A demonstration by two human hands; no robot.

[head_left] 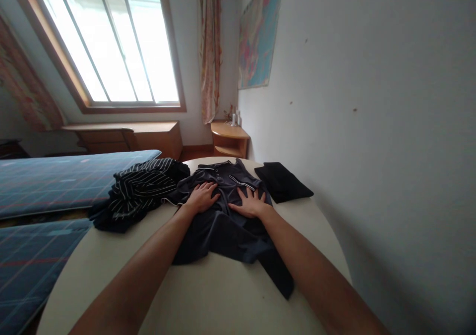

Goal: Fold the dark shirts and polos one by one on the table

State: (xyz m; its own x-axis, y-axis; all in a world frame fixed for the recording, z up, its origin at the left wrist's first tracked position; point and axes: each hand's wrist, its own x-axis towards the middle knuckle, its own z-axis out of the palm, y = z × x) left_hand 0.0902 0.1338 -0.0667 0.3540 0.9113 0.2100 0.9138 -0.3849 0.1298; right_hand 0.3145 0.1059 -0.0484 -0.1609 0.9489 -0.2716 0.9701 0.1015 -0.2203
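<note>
A dark polo shirt (223, 231) with white piping on its collar and chest pocket lies spread over the round table, its collar at the far side and its lower part wrinkled. My left hand (203, 197) rests on the left of its chest, fingers stretched out. On the right, below the pocket, my right hand (251, 203) lies with fingers spread. Both palms face down on the cloth and grip nothing. A dark strip of fabric (277, 273) sticks out toward me from the shirt's lower right, under my right forearm.
Left of the shirt is a heap of striped black clothing (145, 189), partly over the table's edge. A folded black garment (284, 181) lies at the right. The cream table (208, 300) stands between blue plaid beds (67, 186) and a white wall (390, 176). A corner shelf (230, 132) stands behind.
</note>
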